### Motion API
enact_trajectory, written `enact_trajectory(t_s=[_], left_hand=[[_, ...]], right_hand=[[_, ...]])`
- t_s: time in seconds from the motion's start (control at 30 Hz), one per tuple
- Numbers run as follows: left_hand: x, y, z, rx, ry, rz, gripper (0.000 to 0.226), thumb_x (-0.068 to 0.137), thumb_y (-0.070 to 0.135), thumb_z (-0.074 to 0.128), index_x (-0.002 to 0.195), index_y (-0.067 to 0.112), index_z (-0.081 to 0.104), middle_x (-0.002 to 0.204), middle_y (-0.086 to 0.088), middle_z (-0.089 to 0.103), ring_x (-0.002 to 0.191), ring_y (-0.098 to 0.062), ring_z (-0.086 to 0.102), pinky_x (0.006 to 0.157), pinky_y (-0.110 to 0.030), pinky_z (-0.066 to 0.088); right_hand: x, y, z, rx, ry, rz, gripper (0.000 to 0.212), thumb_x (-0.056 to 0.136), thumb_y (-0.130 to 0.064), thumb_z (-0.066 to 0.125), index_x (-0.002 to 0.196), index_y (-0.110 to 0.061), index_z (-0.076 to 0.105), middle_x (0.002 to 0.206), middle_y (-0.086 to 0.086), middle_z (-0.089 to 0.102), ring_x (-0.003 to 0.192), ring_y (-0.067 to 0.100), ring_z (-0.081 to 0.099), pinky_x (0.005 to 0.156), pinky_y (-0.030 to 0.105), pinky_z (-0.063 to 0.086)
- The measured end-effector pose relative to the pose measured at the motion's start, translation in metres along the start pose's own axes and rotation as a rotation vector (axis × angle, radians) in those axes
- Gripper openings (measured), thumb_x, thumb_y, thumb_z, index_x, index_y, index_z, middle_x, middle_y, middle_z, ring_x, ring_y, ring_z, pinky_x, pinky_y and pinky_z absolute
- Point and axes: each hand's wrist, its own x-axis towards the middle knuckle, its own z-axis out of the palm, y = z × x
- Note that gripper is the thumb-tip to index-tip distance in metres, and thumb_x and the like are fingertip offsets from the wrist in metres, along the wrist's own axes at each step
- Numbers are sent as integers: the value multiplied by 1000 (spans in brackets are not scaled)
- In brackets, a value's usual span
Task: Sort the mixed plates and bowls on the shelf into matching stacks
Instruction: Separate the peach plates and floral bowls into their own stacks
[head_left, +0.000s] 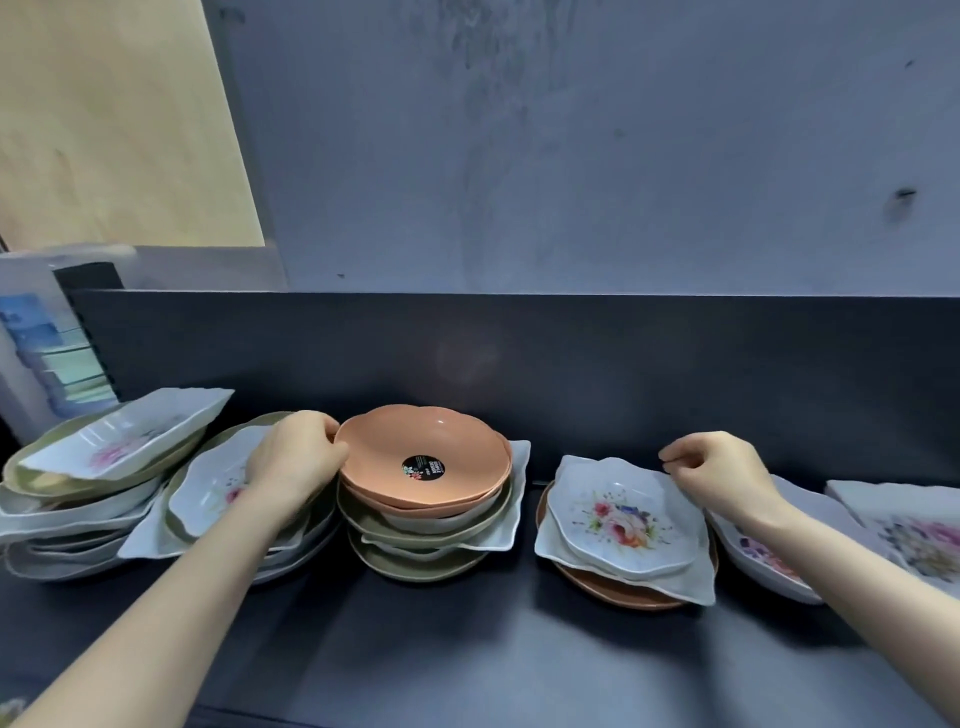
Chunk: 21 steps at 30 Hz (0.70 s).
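An orange bowl (423, 457) tops the middle stack on a dark shelf (467, 649); the left hand (296, 457) pinches its left rim. The right hand (719, 475), loosely curled and holding nothing, hovers over a floral plate (621, 519). Behind rises a grey wall (571, 156).
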Motion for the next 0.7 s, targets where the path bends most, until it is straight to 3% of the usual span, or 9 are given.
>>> enact_trajectory(t_s=[0.13, 0.2, 0.27, 0.37, 0.43, 0.5, 0.57, 0.7], left_hand=[[-3, 1, 0, 79, 35, 65, 12, 76, 20, 55, 72, 18, 65, 75, -3, 67, 80, -31, 61, 60, -33, 51], [-7, 7, -3, 116, 137, 119, 23, 80, 22, 56, 98, 21, 71, 102, -5, 71, 98, -32, 62, 70, -37, 53], [-12, 21, -6, 65, 233, 192, 40, 83, 22, 58, 122, 21, 65, 119, -4, 67, 110, -31, 59, 77, -40, 52], [-28, 54, -5, -69, 257, 333, 41, 84, 20, 59, 125, 22, 64, 122, -1, 67, 115, -26, 58, 85, -40, 52], [-40, 77, 1, -138, 208, 408, 40, 85, 21, 58, 124, 24, 64, 123, 3, 66, 116, -21, 57, 88, -37, 50], [-52, 98, 11, -195, 141, 462, 39, 86, 21, 58, 125, 25, 63, 123, 6, 65, 116, -17, 57, 89, -34, 49], [-62, 116, 23, -248, 69, 500, 39, 87, 21, 58, 125, 26, 63, 123, 7, 65, 114, -16, 58, 90, -33, 49], [-76, 144, 50, -287, -76, 535, 43, 87, 22, 57, 130, 22, 58, 124, 1, 64, 112, -17, 60, 91, -33, 48]], right_hand=[[4, 16, 4, -184, -16, -7, 22, 77, -5, 60, 91, -12, 75, 93, 2, 74, 94, 25, 66, 76, 32, 51], [4, 21, 10, -216, -73, 24, 15, 71, -3, 62, 82, -5, 73, 88, 6, 74, 89, 28, 67, 71, 35, 52], [2, 22, 13, -225, -103, 53, 16, 68, 0, 59, 77, -4, 72, 79, 7, 71, 79, 27, 65, 63, 32, 50], [0, 20, 14, -244, -97, 61, 17, 61, 4, 51, 54, -11, 52, 58, 2, 48, 60, 23, 43, 49, 27, 29], [0, 18, 13, -249, -100, 47, 18, 56, 4, 49, 51, -11, 41, 57, 3, 34, 60, 22, 31, 50, 28, 22], [-2, 17, 9, -171, -66, 85, 9, 56, 3, 52, 52, -5, 56, 54, 8, 45, 57, 29, 41, 53, 26, 27], [-9, 13, -3, -59, -9, 119, 22, 61, 2, 56, 65, -10, 73, 60, 4, 63, 62, 22, 57, 55, 23, 35], [-22, 5, -37, 50, 63, 125, 30, 66, 2, 58, 75, -17, 79, 64, 1, 72, 56, 11, 55, 59, 25, 49]])
